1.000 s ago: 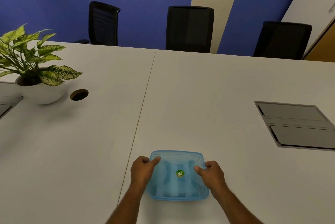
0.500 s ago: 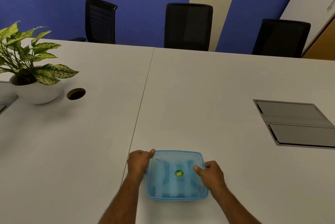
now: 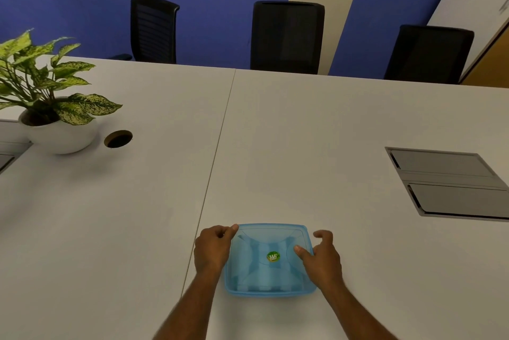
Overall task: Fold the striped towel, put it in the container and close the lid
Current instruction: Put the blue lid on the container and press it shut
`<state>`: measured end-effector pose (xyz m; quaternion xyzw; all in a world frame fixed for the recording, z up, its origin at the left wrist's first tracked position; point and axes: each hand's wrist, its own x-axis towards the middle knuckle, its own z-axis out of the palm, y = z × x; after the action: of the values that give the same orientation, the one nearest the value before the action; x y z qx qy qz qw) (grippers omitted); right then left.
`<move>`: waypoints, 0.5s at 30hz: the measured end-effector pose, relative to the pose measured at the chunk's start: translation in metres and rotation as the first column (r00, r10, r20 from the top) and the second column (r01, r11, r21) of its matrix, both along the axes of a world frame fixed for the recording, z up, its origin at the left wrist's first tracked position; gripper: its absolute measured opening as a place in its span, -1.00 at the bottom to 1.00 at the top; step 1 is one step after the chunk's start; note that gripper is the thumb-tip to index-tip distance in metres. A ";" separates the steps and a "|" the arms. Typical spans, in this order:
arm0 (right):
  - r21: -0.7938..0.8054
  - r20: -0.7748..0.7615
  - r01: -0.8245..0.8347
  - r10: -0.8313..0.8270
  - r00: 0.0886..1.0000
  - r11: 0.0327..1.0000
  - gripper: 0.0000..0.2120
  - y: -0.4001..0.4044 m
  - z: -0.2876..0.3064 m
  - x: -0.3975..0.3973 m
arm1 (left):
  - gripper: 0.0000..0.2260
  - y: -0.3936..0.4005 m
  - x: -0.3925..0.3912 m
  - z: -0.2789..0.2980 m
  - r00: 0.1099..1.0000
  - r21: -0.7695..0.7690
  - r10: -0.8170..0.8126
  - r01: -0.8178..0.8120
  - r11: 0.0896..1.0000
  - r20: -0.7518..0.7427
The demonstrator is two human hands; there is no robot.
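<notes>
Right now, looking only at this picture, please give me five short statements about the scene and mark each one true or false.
1. The lid lies on the blue container. True.
2. The left hand rests flat on the middle of the lid. False: it is at the container's left edge, fingers curled at the far left corner.
3. The thumb of the right hand rests on the lid near the round sticker. True.
4. The potted plant stands right of the container. False: it stands far left on the table.
5. Four chairs stand behind the table. False: three.
</notes>
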<state>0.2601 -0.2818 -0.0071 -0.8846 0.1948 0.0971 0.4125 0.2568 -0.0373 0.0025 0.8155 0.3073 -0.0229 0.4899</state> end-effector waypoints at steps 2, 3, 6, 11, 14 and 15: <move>-0.093 0.051 -0.059 0.064 0.997 0.994 -0.58 0.001 0.003 -0.006 | -0.76 0.002 -0.005 0.003 0.995 0.042 -0.100 0.100 0.994 0.013; -0.141 0.057 -0.088 0.096 0.994 0.986 -0.60 0.000 0.004 -0.008 | -0.74 0.005 -0.008 0.004 0.985 0.058 -0.169 0.167 0.984 0.019; -0.212 0.007 -0.173 0.178 0.984 0.962 -0.52 -0.002 0.010 -0.012 | -0.45 0.016 -0.017 0.006 0.924 -0.003 -0.381 0.381 0.925 0.019; -0.161 -0.119 -0.279 0.262 0.958 0.947 -0.08 -0.008 0.012 -0.028 | 0.30 0.029 -0.026 0.006 0.750 -0.066 -0.634 0.634 0.770 -0.190; -0.139 -0.166 -0.296 0.272 0.948 0.945 0.04 -0.008 0.013 -0.035 | 0.28 0.025 -0.028 0.007 0.764 -0.079 -0.624 0.621 0.780 -0.162; -0.130 -0.167 -0.297 0.275 0.947 0.946 0.05 -0.008 0.014 -0.035 | 0.26 0.024 -0.028 0.008 0.767 -0.076 -0.621 0.618 0.783 -0.161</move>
<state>0.2253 -0.2896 0.0065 -0.9231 0.1008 0.2053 0.3093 0.2288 -0.0130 0.0104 0.8611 0.0635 -0.2583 0.4333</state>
